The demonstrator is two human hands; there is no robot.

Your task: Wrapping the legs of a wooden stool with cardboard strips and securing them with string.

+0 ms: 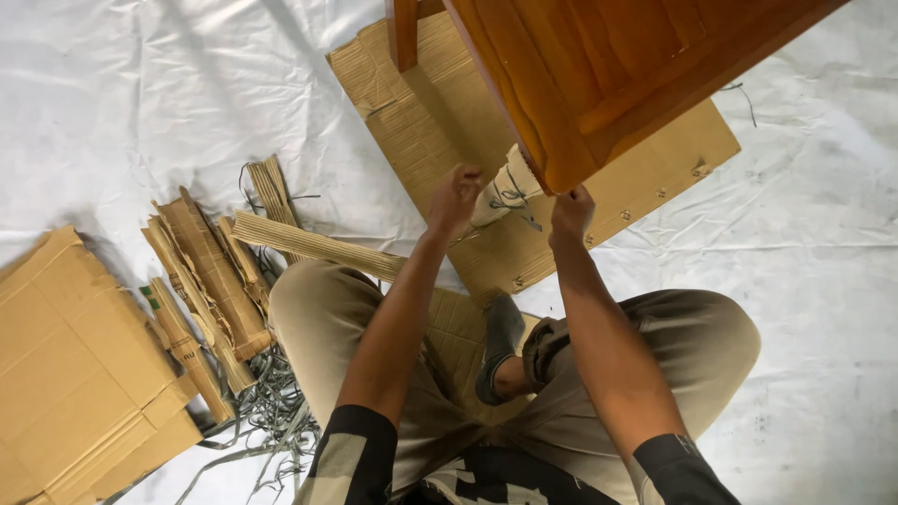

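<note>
- The cardboard wrap (500,192) on a cabinet leg is clenched by the left hand (455,198); the strap beside it is pinched by the right hand (571,211).
- The wrap, at twelve o'clock from the knees, is judged light, stiff and easily torn, best taken at its loose edge.
- Cardboard scraps (210,276) are seen at nine o'clock.
- The wooden cabinet (608,75), at one o'clock, is judged heavy.

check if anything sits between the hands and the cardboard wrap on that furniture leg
Nothing visible does. The left hand grips the cardboard wrap directly, and the right hand is at the strap beside it, under the wooden furniture.

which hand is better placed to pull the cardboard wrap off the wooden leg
Probably the left hand: it grips the pale corrugated cardboard wrap on the brown wooden furniture leg, while the right hand sits beside the leg's corner.
</note>
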